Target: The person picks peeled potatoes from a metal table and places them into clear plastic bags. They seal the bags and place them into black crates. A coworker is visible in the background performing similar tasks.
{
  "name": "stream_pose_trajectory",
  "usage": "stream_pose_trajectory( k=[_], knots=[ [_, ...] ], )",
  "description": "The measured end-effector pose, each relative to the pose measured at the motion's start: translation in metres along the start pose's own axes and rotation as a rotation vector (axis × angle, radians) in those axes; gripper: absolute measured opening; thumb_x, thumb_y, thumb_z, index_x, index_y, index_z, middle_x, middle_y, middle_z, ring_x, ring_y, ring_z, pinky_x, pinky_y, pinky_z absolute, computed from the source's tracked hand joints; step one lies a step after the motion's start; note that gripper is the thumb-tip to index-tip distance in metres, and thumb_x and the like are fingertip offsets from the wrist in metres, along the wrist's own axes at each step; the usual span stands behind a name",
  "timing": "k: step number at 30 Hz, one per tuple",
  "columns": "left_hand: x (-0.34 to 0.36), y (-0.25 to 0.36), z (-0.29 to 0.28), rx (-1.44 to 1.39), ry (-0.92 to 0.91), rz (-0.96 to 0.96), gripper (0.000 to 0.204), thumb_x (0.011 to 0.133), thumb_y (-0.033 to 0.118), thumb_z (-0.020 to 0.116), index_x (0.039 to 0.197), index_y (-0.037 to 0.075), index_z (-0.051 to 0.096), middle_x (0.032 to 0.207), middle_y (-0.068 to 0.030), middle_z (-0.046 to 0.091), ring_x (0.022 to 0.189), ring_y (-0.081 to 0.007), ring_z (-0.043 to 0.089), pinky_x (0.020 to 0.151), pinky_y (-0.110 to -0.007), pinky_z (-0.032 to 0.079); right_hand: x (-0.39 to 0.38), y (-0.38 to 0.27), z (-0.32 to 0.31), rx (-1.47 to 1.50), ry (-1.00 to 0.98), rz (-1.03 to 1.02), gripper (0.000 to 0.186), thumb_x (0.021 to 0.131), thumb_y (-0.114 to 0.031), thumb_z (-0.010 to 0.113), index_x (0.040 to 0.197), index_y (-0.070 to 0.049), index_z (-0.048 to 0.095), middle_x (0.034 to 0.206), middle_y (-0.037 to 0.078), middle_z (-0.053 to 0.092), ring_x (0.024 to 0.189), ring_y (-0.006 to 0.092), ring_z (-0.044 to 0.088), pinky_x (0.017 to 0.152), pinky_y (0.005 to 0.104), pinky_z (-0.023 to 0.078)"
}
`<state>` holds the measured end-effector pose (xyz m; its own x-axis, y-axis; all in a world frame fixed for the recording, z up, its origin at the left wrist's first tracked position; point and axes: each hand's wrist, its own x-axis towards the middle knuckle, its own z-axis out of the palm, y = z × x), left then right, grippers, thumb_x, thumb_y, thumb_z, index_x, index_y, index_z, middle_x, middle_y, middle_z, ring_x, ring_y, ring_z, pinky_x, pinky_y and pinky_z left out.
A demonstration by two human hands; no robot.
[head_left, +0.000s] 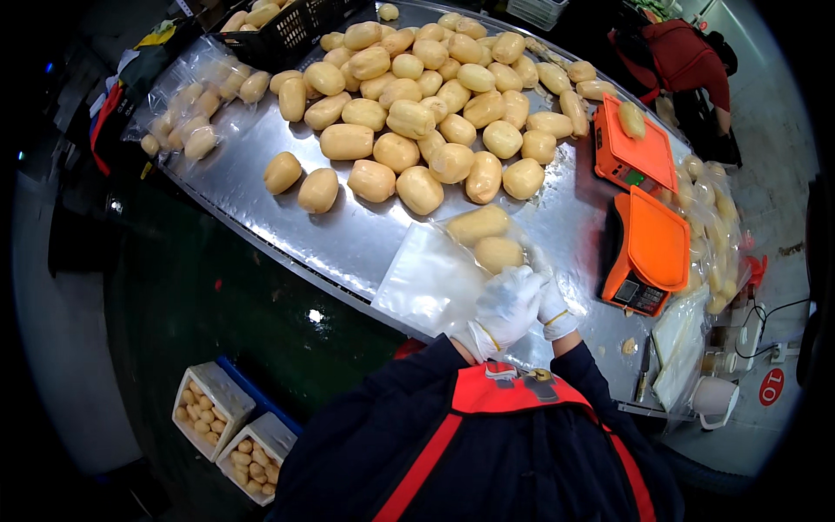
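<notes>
A clear plastic bag lies at the table's near edge with two tan lotus root pieces in its far end. At its near end, my left hand, in a white glove, has its fingers closed on the gathered plastic. My right hand, gloved too, is pressed up beside it on the same bag; its fingertips are partly hidden. To the left of the hands, flat empty bags are spread on the metal. Beyond them a large heap of lotus root pieces covers the table's far half.
Two orange scales stand on the metal table at right, the farther bearing one root piece. Filled bags lie right and far left. A black crate stands behind. White boxes sit on the floor.
</notes>
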<state>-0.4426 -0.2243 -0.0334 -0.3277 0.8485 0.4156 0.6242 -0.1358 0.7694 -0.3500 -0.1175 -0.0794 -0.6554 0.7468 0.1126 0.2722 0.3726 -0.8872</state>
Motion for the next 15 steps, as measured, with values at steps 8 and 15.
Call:
stream_pose_trajectory(
  k=[8, 15],
  knots=[
    [0.006, 0.010, -0.006, -0.037, 0.053, 0.027, 0.025, 0.090, 0.008, 0.070, 0.115, 0.006, 0.072, 0.087, -0.0133, 0.064, 0.087, -0.0332, 0.064, 0.074, -0.043, 0.052, 0.005, -0.021, -0.002, 0.170, 0.062, 0.148, 0.017, 0.090, -0.010, 0.070, 0.106, -0.004, 0.069, 0.090, 0.012, 0.069, 0.081, 0.0231, 0.065, 0.073, 0.0343, 0.053],
    [0.034, 0.008, -0.022, -0.133, 0.070, -0.104, 0.017, 0.095, 0.015, 0.068, 0.107, 0.004, 0.073, 0.094, -0.0133, 0.070, 0.087, -0.0338, 0.069, 0.077, -0.041, 0.055, 0.029, 0.010, -0.026, 0.037, -0.249, -0.110, 0.031, 0.094, -0.010, 0.064, 0.123, 0.000, 0.063, 0.122, 0.013, 0.068, 0.091, 0.0204, 0.065, 0.082, 0.0368, 0.053]
  ],
)
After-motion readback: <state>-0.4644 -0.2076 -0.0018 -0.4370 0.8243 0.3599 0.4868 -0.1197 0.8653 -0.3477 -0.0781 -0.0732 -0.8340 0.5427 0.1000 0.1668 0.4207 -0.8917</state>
